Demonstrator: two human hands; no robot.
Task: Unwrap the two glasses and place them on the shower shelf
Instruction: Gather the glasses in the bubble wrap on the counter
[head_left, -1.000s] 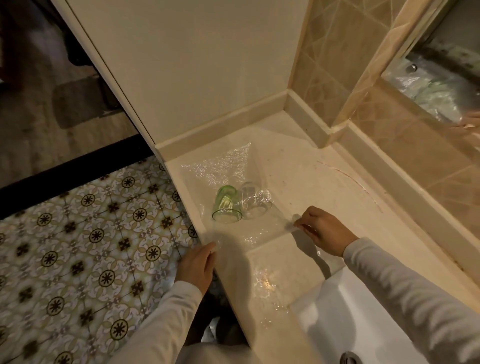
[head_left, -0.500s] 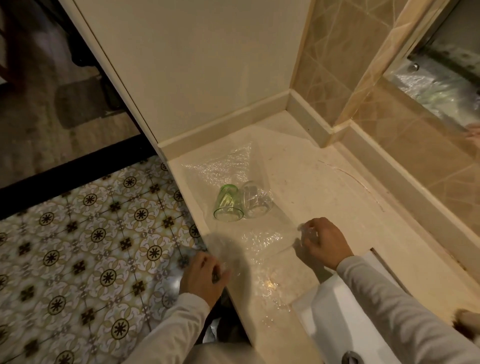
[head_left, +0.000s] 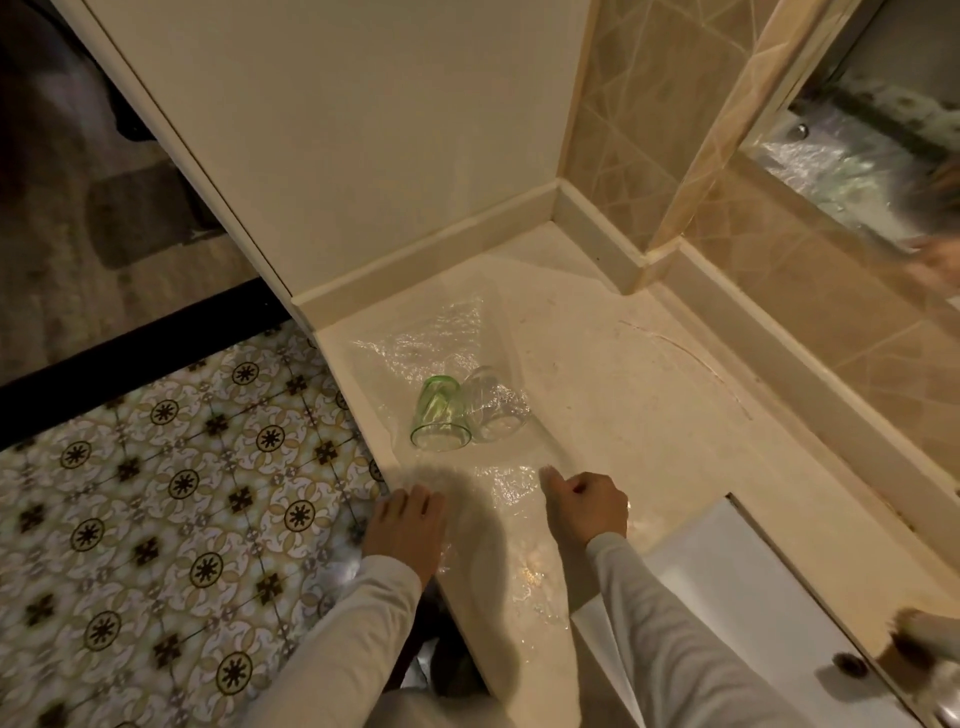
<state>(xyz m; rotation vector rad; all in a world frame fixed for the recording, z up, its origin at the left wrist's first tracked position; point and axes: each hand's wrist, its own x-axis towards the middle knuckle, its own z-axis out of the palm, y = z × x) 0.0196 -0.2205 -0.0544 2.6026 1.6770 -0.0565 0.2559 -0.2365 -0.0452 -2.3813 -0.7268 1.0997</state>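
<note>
A clear bubble wrap sheet (head_left: 431, 343) lies spread on the beige counter (head_left: 639, 395). On it, side by side and touching, lie a green glass (head_left: 440, 415) and a clear glass (head_left: 496, 402), both tipped over with their mouths toward me. My left hand (head_left: 408, 525) is at the counter's front edge, its fingers curled on the sheet's near left part. Just right of it, my right hand (head_left: 587, 506) is closed in a fist that pinches the sheet's near edge. Both hands are below the glasses and apart from them.
A white sink (head_left: 727, 571) is set into the counter at the lower right. A mirror (head_left: 857, 156) and tan wall tiles (head_left: 639, 130) rise behind the counter. The patterned tile floor (head_left: 156, 493) drops off to the left of the counter edge.
My right hand has moved left and toward me with the wrap's edge. My left hand has shifted right onto the counter edge. The glasses have stayed in place.
</note>
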